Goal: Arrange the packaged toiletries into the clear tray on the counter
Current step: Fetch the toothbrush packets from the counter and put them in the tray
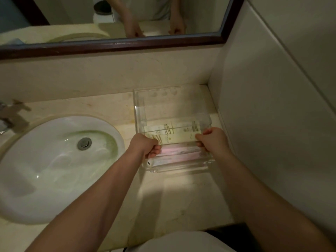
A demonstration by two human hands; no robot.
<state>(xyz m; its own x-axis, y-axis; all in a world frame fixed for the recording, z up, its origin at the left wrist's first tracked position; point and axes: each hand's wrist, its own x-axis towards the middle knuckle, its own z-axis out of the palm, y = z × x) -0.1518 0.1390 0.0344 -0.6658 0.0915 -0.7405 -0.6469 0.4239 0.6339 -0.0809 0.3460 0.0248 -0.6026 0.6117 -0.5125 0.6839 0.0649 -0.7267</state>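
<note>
A clear acrylic tray (140, 113) stands on the beige counter in the corner by the right wall. Inside its front half lie pale cream toiletry packets (179, 134) with brown stripe prints, and a pinkish packet (179, 151) sits in front of them. My left hand (148, 145) is closed on the left end of the packets at the tray's left front. My right hand (213, 139) grips their right end near the tray's right side. The tray's back half holds nothing that I can see.
A white oval sink (54, 164) with a metal drain fills the left of the counter, and part of a tap (6, 115) shows at the far left. A dark-framed mirror (116, 46) hangs above the backsplash. The right wall (272, 115) runs close beside the tray.
</note>
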